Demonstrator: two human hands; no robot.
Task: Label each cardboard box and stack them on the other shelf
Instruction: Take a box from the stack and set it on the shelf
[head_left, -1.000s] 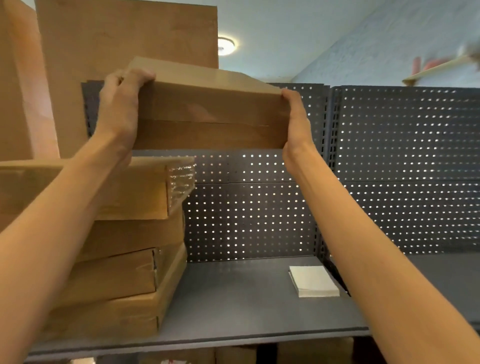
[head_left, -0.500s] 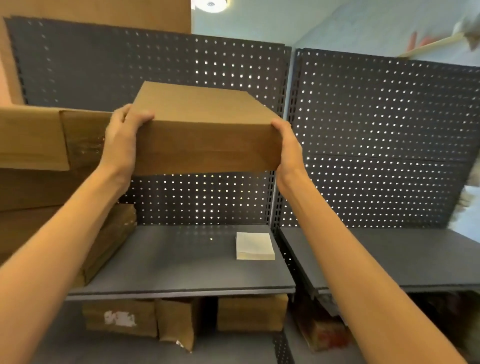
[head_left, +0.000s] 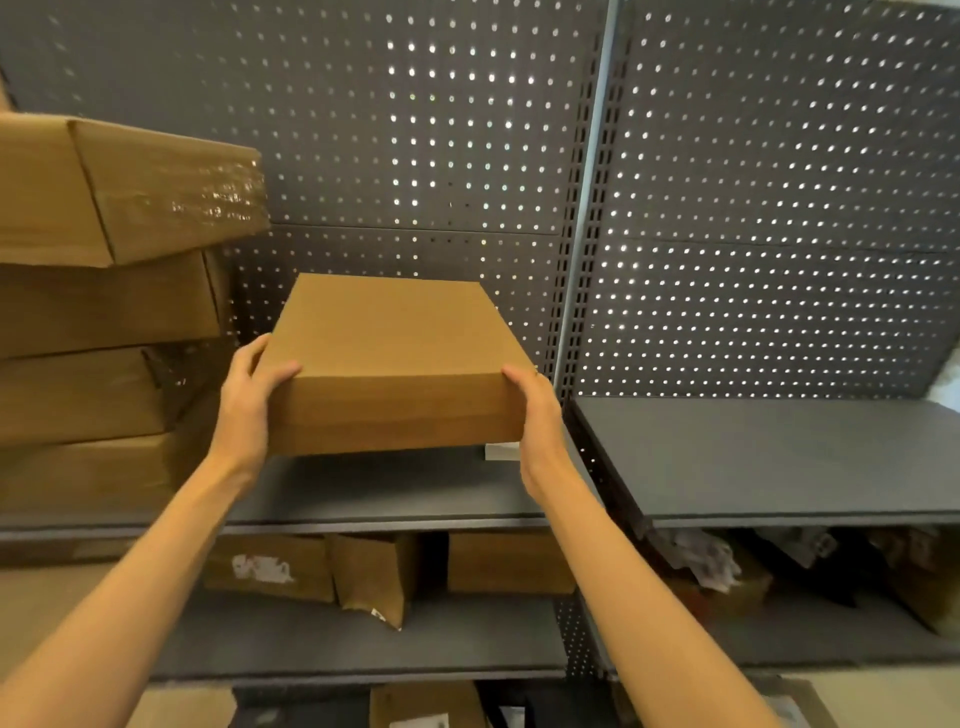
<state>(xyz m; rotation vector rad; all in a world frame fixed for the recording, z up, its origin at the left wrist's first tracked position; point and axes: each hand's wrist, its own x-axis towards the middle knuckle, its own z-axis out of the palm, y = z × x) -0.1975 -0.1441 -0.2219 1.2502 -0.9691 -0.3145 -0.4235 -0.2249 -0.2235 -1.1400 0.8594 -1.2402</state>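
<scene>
A plain brown cardboard box (head_left: 389, 358) is held level above the left shelf (head_left: 374, 499). My left hand (head_left: 249, 400) grips its left near corner, and my right hand (head_left: 535, 415) grips its right near corner. A white pad of labels (head_left: 501, 451) peeks out under the box's right edge, mostly hidden by it. A stack of several cardboard boxes (head_left: 98, 322) stands on the same shelf at the left. The right shelf (head_left: 769, 457) is a dark grey board beside it.
A grey perforated back panel (head_left: 727, 208) runs behind both shelves, split by a metal upright (head_left: 582, 249). Lower shelves hold more cardboard boxes (head_left: 509, 564), a torn one (head_left: 371, 577), and crumpled wrapping (head_left: 701, 561) at the right.
The box has come down from the top of the stack to just above the left shelf, still in both hands. The view has tilted down, showing the lower shelves.
</scene>
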